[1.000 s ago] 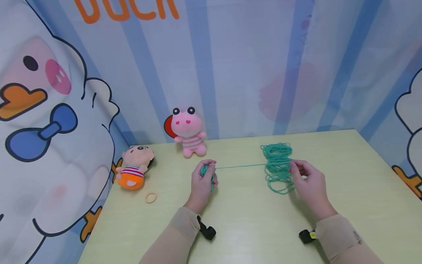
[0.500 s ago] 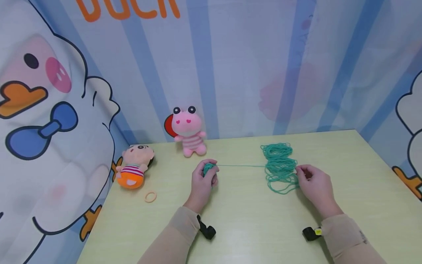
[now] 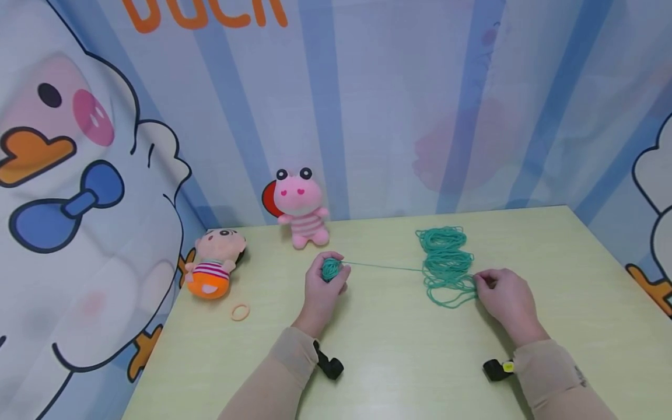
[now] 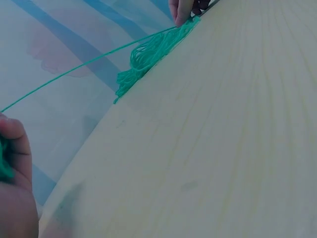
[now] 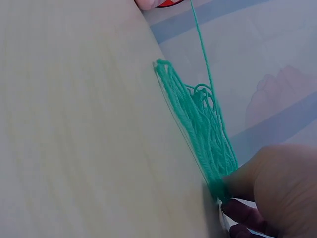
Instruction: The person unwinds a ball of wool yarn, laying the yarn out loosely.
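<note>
A small wound ball of green yarn [image 3: 331, 269] sits in my left hand [image 3: 321, 291], fingers and thumb curled round it. From the ball a single taut strand [image 3: 385, 266] runs right to a loose pile of green yarn [image 3: 446, 256] in wavy loops on the table. At the pile's right edge, my right hand [image 3: 508, 300] pinches yarn between thumb and fingertips. The right wrist view shows the thumb [image 5: 242, 181] against the near end of the loops. Only part of the left hand [image 4: 17, 163] shows in the left wrist view, with green yarn inside it.
Against the patterned backdrop at the table's back edge sits a pink plush toy [image 3: 301, 213]. Left of it lies a plush doll in orange shorts [image 3: 212, 265], with a thin orange ring [image 3: 240, 312] nearby on the table [image 3: 404, 361].
My right hand has shifted right and slightly nearer along the pile's edge. The left hand has turned the yarn ball, so more of it shows; the strand now slopes down to the right.
</note>
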Demonstrator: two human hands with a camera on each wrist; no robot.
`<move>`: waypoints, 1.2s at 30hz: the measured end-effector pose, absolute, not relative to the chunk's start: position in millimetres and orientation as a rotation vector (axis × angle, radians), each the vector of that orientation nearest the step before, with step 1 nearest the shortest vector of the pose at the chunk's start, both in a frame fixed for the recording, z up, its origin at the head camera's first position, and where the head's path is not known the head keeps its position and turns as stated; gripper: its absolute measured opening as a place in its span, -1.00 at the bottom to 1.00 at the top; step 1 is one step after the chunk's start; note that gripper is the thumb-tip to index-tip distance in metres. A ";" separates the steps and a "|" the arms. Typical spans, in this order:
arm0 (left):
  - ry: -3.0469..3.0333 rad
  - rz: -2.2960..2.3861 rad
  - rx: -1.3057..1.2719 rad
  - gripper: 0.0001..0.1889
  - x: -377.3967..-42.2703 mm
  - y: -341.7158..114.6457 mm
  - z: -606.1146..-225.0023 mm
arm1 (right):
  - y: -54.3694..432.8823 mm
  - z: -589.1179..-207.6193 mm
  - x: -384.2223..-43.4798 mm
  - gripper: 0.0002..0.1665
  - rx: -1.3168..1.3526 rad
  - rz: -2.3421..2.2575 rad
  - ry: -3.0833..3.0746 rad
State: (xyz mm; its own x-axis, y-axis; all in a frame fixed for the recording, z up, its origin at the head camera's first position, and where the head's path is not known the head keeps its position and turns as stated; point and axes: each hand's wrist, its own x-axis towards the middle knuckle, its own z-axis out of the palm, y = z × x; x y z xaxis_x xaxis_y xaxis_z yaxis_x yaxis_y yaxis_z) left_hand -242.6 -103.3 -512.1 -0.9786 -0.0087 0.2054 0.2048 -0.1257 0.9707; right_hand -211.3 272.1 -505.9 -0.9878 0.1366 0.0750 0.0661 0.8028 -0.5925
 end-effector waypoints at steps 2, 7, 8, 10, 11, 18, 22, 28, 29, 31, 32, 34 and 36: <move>-1.941 -2.287 -0.253 -0.79 -242.7 -102.6 -511.3 | 273.0 -505.4 -211.0 -0.58 -0.162 0.936 -2.880; -1.930 -2.298 -0.254 -0.84 -242.0 -102.0 -509.2 | 273.8 -507.1 -212.0 -0.63 -0.154 0.933 -2.874; -1.934 -2.296 -0.251 -0.85 -242.0 -102.4 -509.0 | 273.5 -507.5 -212.7 -0.64 -0.152 0.932 -2.870; -1.944 -2.296 -0.254 -0.83 -242.2 -103.1 -509.3 | 272.8 -508.5 -214.0 -0.66 -0.142 0.931 -2.850; -1.951 -2.296 -0.262 -0.82 -242.5 -103.3 -509.4 | 272.3 -508.7 -214.6 -0.66 -0.135 0.932 -2.839; -2.029 -2.300 -0.333 -0.52 -241.2 -101.4 -507.2 | 251.5 -502.1 -211.3 -0.73 0.040 0.987 -2.663; -2.038 -2.334 -0.362 -0.49 -240.2 -99.5 -506.6 | 223.7 -498.8 -206.9 -0.77 0.245 1.038 -2.575; -2.043 -2.393 -0.401 -0.50 -237.8 -100.2 -505.8 | 174.2 -497.3 -206.5 -0.63 0.479 1.109 -2.598; -2.050 -2.395 -0.409 -0.50 -237.5 -100.4 -505.7 | 165.6 -496.2 -207.4 -0.60 0.503 1.125 -2.610; -2.068 -2.397 -0.433 -0.49 -237.0 -100.7 -505.6 | 148.8 -493.9 -209.3 -0.55 0.550 1.159 -2.638; -2.079 -2.394 -0.448 -0.48 -236.7 -100.8 -505.6 | 140.7 -492.7 -210.6 -0.53 0.572 1.173 -2.653; -2.094 -2.398 -0.485 -0.44 -236.6 -100.7 -506.4 | 126.4 -490.0 -213.2 -0.50 0.606 1.195 -2.691; -2.105 -2.403 -0.519 -0.43 -236.6 -100.2 -507.5 | 115.0 -488.0 -215.9 -0.48 0.633 1.202 -2.723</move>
State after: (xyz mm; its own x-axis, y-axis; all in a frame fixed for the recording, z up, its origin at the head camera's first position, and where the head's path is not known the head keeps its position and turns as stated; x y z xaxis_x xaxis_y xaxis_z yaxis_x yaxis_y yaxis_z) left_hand -236.6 -100.2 -507.5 -0.9442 0.2784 0.1760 0.1379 -0.1512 0.9788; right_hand -215.9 115.0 -488.0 -0.9086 -0.3326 0.2525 -0.4107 0.6024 -0.6845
